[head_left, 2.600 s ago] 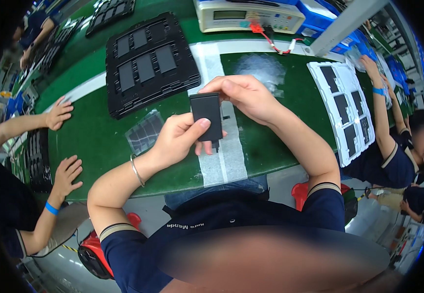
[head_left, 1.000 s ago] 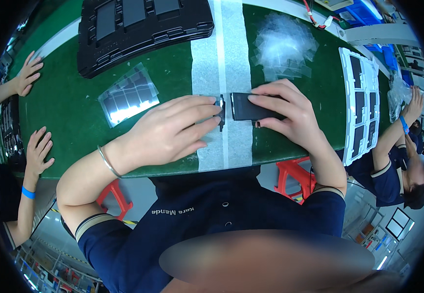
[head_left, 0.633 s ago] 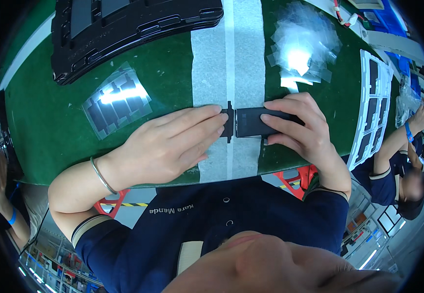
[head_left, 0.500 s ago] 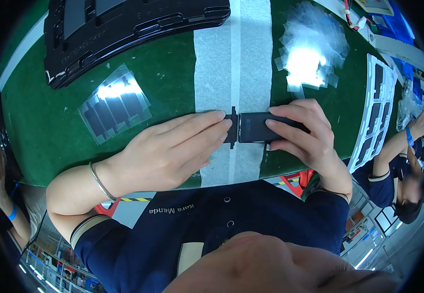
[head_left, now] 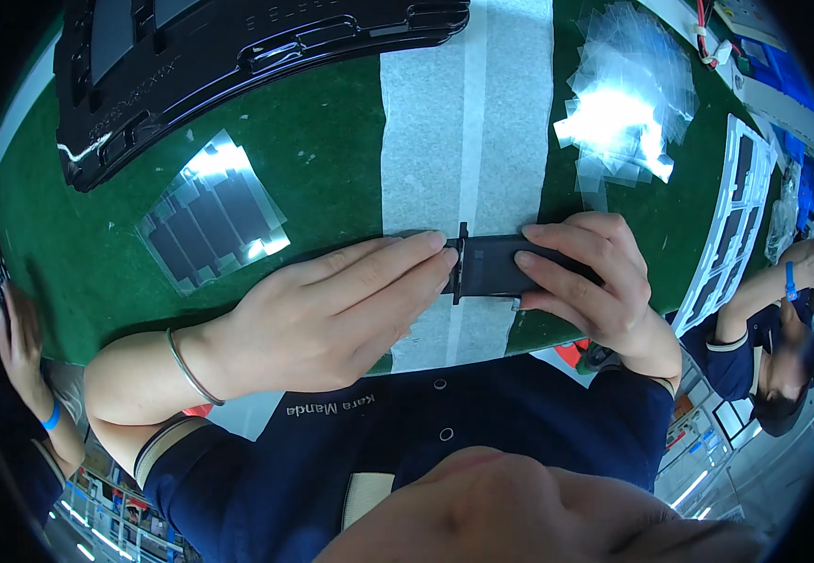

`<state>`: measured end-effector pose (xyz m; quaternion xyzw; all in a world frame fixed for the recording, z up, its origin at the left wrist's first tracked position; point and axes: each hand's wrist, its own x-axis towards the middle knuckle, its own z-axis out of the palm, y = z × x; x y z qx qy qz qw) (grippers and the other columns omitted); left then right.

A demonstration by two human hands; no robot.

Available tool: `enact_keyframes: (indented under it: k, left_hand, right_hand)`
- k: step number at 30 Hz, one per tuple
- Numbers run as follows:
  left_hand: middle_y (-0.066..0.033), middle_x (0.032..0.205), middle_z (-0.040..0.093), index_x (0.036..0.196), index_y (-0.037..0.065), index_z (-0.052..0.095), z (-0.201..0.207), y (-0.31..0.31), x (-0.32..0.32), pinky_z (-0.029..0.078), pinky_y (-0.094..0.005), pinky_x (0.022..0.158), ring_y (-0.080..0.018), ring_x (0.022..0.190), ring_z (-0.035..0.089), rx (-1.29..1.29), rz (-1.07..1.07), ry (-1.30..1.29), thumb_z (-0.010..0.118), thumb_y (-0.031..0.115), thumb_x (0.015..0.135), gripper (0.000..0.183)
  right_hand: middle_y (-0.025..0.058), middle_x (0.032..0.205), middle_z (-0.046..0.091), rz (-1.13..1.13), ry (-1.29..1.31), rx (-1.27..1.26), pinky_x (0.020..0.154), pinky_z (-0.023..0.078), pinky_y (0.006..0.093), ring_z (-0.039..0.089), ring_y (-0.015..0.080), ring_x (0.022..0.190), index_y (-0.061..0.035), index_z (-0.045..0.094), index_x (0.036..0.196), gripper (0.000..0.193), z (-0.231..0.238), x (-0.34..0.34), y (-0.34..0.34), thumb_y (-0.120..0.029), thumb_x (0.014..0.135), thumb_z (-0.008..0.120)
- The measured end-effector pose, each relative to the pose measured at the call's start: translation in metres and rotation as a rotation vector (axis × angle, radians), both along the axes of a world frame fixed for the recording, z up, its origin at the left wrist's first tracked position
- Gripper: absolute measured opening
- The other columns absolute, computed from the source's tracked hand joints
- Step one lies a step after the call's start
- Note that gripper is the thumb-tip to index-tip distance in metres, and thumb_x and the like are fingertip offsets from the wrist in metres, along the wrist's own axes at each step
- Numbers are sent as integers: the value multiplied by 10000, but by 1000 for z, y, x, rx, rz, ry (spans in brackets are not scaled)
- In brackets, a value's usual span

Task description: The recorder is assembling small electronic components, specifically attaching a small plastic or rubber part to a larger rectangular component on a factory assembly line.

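My right hand (head_left: 604, 277) grips a flat black rectangular block (head_left: 493, 266), with fingers on top and the thumb at its near edge. Its left end meets a thin black piece with a narrow crosswise strip (head_left: 462, 235) sticking out at both ends. My left hand (head_left: 351, 305) lies over the rest of that thin piece, its fingers held together and pressing on it, so most of it is hidden. Both items rest on a pale paper band (head_left: 426, 113) that runs across the green table (head_left: 332, 141).
Clear film sheets with dark cut pieces (head_left: 210, 220) lie at left, below a glossy black tray (head_left: 266, 47). A heap of clear films (head_left: 618, 103) sits at far right. A white tray with black pieces (head_left: 731, 225) stands at the right edge. Co-workers' arms (head_left: 745, 296) show at both sides.
The gap between the block and the thin piece's strip has closed. The whole view has shifted slightly; both hands keep their hold.
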<state>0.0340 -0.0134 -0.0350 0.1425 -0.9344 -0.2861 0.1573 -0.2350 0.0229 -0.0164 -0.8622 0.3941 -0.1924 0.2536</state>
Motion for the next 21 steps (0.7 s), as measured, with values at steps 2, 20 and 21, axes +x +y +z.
enact_keyframes:
  k: [2,20,21]
  left_hand:
    - [-178,1136,564,958,-72,629,-1,1,-1,502,-349,881,-304,1110,525,-19,8,3,635,94,628,369]
    - [-181,1121,572,976,-80,620,-1,2,0,500,-357,886,-312,1108,529,12,21,5,642,79,597,412]
    - [-181,1123,571,979,-81,618,-1,2,0,501,-358,884,-312,1107,530,17,24,8,644,79,595,416]
  right_hand:
    - [136,1008,608,1,0,-5,678,479,320,542,246,831,13,673,930,439,0,0,0,-175,537,730]
    - [126,1004,611,-10,14,-4,684,482,316,541,239,830,2,677,934,434,0,1,1,-177,542,723]
    - [125,1004,611,-8,19,-6,683,482,316,541,239,830,1,678,932,430,0,2,0,-178,543,723]
